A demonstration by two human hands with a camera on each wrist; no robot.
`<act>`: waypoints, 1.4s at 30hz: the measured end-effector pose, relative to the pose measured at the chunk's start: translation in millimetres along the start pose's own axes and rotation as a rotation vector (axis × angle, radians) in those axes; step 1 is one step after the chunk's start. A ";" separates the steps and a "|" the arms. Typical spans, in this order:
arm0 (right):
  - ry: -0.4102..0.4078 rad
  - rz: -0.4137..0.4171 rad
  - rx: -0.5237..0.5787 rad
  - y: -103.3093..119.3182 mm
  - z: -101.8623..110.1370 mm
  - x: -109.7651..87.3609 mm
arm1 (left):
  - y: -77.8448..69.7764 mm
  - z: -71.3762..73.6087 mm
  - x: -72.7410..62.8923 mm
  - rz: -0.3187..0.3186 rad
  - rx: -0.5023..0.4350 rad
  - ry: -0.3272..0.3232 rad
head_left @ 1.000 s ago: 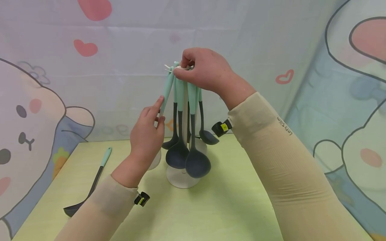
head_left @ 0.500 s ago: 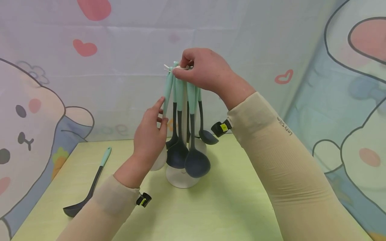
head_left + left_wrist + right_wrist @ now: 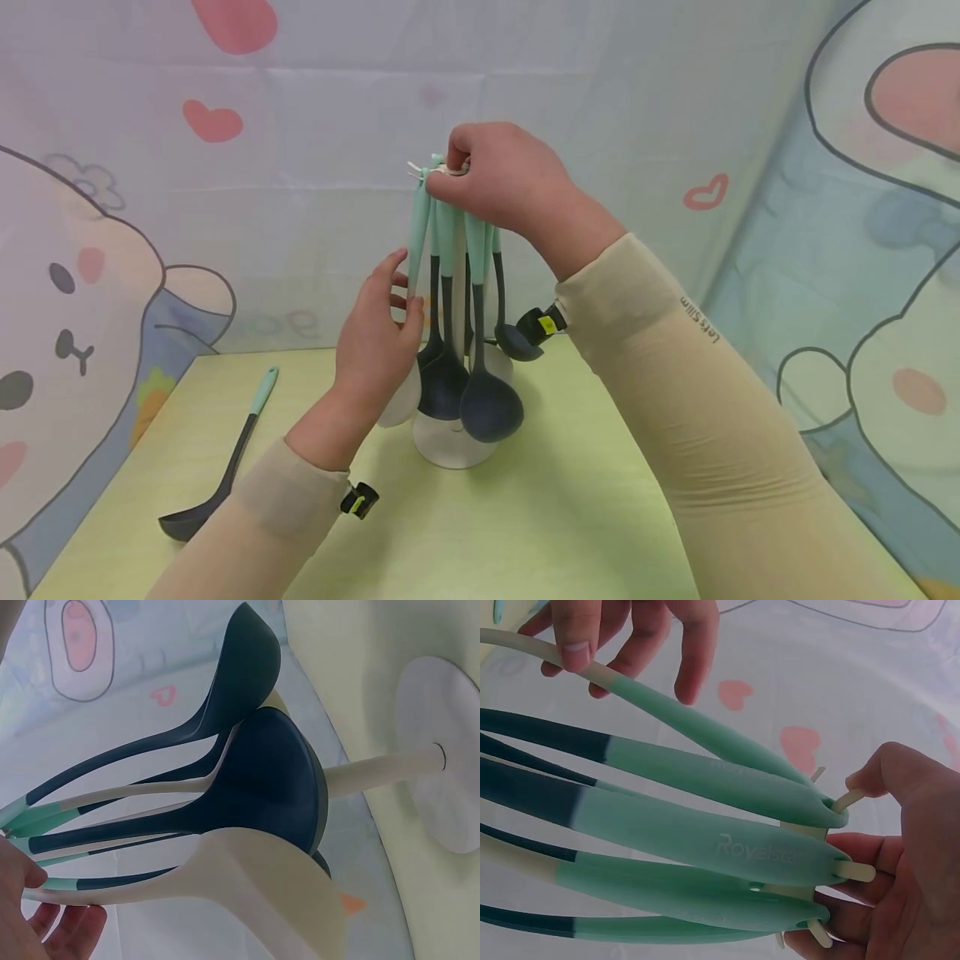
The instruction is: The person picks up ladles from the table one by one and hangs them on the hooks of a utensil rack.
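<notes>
A white utensil stand (image 3: 453, 450) bears several hanging ladles and spoons with mint handles. My right hand (image 3: 517, 179) grips the stand's top, its thumb at a hook (image 3: 849, 799) and its other fingers behind. On the left side hangs a cream ladle (image 3: 259, 862), its mint handle (image 3: 697, 724) at the stand's top. My left hand (image 3: 377, 325) pinches this ladle's shaft, with the thumb on one side and fingers on the other. Dark ladles hang beside it, one in front (image 3: 492, 408) and another (image 3: 442, 387) partly behind the cream head.
A dark ladle (image 3: 225, 483) with a mint handle lies on the pale green table (image 3: 570, 517), left of the stand. Behind the table hangs a cloth backdrop (image 3: 322, 208) with cartoon prints and hearts.
My left hand has shifted slightly right and down, bringing the cream ladle closer to the stand. My right hand stays at the top, its wrist a little lower and further left.
</notes>
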State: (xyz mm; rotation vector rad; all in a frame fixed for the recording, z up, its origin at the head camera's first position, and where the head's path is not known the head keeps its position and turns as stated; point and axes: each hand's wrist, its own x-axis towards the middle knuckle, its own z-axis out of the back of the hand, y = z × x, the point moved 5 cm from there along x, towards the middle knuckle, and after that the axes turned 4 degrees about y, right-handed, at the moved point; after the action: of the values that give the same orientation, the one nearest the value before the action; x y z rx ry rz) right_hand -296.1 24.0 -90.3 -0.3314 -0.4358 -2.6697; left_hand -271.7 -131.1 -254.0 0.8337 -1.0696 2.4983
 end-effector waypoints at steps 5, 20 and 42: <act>-0.011 -0.016 -0.008 -0.2 -0.4 -1.1 | 2.6 -1.2 -0.1 0.019 -0.015 0.008; -0.033 -0.002 -0.005 -2.6 -2.7 -0.1 | 19.6 7.8 -4.0 0.057 0.002 0.060; -0.047 0.021 0.041 -9.2 -4.1 -0.6 | 124.0 41.2 -5.3 0.314 0.351 0.220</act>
State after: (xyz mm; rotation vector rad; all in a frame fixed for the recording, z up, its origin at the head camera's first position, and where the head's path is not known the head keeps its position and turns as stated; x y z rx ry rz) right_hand -300.3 30.7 -96.6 -0.3848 -0.4981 -2.6337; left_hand -310.2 -245.7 -303.9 0.4838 -0.7466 3.0147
